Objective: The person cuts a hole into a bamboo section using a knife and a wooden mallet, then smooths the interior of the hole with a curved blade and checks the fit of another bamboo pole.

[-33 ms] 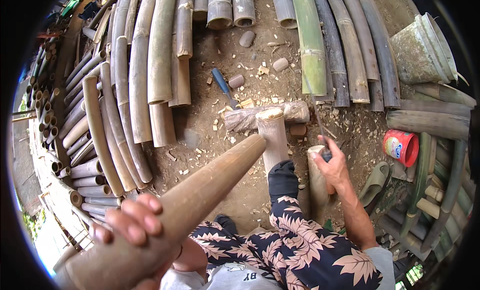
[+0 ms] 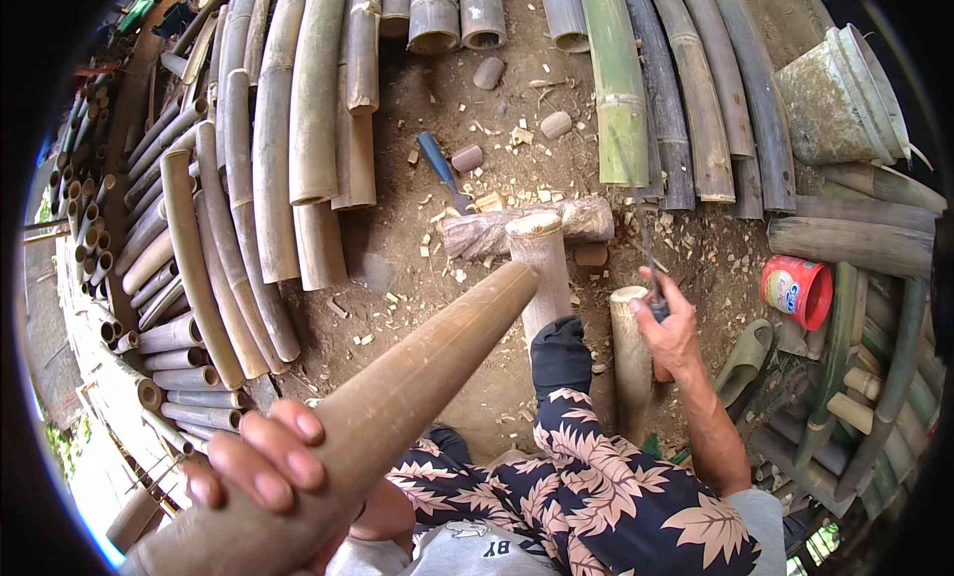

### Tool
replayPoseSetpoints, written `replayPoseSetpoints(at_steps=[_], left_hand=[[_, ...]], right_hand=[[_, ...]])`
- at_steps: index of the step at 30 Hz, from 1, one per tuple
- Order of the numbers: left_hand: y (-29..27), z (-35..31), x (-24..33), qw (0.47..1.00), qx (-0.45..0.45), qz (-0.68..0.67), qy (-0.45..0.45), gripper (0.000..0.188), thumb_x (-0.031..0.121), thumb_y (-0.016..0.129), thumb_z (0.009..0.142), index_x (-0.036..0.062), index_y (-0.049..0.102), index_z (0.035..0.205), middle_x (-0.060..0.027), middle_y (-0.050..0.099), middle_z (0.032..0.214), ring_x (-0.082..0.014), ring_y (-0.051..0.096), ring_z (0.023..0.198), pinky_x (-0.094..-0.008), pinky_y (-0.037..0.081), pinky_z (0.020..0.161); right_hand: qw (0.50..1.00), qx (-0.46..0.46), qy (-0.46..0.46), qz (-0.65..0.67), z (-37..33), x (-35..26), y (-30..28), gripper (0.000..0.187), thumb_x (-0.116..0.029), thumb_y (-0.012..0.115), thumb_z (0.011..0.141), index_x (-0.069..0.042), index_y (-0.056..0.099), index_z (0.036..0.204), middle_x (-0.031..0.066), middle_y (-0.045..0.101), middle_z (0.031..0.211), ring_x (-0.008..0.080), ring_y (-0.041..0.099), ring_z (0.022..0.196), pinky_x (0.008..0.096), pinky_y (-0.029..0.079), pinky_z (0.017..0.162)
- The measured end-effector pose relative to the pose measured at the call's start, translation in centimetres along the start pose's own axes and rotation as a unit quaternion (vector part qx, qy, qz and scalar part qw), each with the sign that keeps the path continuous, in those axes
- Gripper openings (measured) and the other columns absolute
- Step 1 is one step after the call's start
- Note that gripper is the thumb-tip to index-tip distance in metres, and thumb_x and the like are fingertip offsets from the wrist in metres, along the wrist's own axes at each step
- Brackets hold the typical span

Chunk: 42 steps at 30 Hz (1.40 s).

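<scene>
My left hand (image 2: 260,457) grips the near end of a thick brown bamboo pole (image 2: 397,387), its fingers wrapped over the top. The pole slants away to the right, its far end by a wooden post (image 2: 539,263) that leans on a bark-covered log (image 2: 477,236). To the right, my right hand (image 2: 671,328) is closed around the dark handle of a thin-bladed knife (image 2: 656,296). The knife is apart from the pole, and its blade, pointing away, is blurred. Just left of that hand stands a short wooden stake (image 2: 630,347).
Bamboo poles lie in rows at the left (image 2: 273,149) and far right (image 2: 621,89). A blue-handled chisel-like tool (image 2: 435,159), stones (image 2: 467,159) and wood chips are scattered on the dirt. At right are a red tub (image 2: 810,298), a dirty bucket (image 2: 835,99) and a green sandal (image 2: 745,362).
My right hand has shifted slightly to the right, and the knife blade has swung and looks shorter. The pole's far end has risen slightly in the picture and moved a little to the right.
</scene>
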<state>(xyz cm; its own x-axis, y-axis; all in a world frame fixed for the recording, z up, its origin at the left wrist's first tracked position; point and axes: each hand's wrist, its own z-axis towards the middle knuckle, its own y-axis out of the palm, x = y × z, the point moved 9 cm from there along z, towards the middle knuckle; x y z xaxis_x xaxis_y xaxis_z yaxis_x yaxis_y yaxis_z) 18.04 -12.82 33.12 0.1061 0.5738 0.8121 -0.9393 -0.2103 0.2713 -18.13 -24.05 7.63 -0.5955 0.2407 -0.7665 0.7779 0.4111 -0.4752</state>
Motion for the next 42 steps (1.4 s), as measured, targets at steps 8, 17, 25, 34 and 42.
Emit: replayPoseSetpoints(at_steps=[8, 17, 25, 34, 42], left_hand=[[2.2, -0.5, -1.3, 0.999, -0.031, -0.027, 0.006, 0.084, 0.053, 0.079, 0.079, 0.0106, 0.039, 0.14, -0.0071, 0.054, 0.116, -0.0272, 0.057, 0.107, -0.0502, 0.04, 0.099], [2.6, 0.2, -1.1, 0.998, -0.063, -0.003, -0.024, 0.078, 0.052, 0.075, 0.084, 0.0121, 0.041, 0.142, -0.008, 0.055, 0.12, -0.029, 0.056, 0.11, -0.0538, 0.041, 0.099], [3.4, 0.5, -1.0, 0.99, -0.129, -0.013, -0.048, 0.079, 0.046, 0.08, 0.081, 0.0129, 0.042, 0.141, -0.0086, 0.057, 0.118, -0.0303, 0.058, 0.105, -0.0535, 0.041, 0.095], [3.2, -0.4, -1.2, 0.997, -0.069, -0.022, -0.025, 0.078, 0.034, 0.084, 0.077, 0.0129, 0.039, 0.137, -0.0068, 0.058, 0.113, -0.0281, 0.059, 0.104, -0.0512, 0.042, 0.096], [2.4, 0.8, -3.6, 0.995, -0.09, -0.045, 0.022, 0.09, 0.05, 0.084, 0.074, 0.0077, 0.039, 0.14, -0.007, 0.057, 0.113, -0.0247, 0.059, 0.105, -0.0455, 0.04, 0.1]], right_hand=[[0.996, 0.075, -0.029, 0.027, -0.5, 0.5, -5.9, 0.04, -0.014, 0.056, 0.097, -0.002, 0.058, 0.136, -0.0043, 0.051, 0.067, 0.005, 0.05, 0.059, 0.0224, 0.04, 0.054], [0.998, 0.06, -0.008, 0.035, -1.0, 1.3, -6.2, 0.039, -0.015, 0.054, 0.099, 0.0, 0.059, 0.135, -0.0031, 0.052, 0.068, 0.006, 0.049, 0.059, 0.0232, 0.041, 0.055], [0.965, -0.014, -0.183, -0.189, 0.6, -1.8, -8.7, 0.028, -0.019, 0.062, 0.097, 0.0, 0.066, 0.117, 0.0077, 0.06, 0.073, 0.0178, 0.06, 0.063, 0.0308, 0.047, 0.059], [0.777, -0.174, -0.396, -0.457, 1.7, -8.0, -2.2, 0.014, -0.019, 0.071, 0.081, -0.01, 0.061, 0.083, 0.0055, 0.06, 0.073, 0.0244, 0.066, 0.072, 0.0392, 0.055, 0.06], [0.811, -0.12, -0.298, -0.489, 3.5, -1.0, -8.4, 0.02, -0.015, 0.074, 0.077, -0.008, 0.06, 0.09, 0.0092, 0.058, 0.076, 0.0316, 0.064, 0.074, 0.0439, 0.052, 0.064]])
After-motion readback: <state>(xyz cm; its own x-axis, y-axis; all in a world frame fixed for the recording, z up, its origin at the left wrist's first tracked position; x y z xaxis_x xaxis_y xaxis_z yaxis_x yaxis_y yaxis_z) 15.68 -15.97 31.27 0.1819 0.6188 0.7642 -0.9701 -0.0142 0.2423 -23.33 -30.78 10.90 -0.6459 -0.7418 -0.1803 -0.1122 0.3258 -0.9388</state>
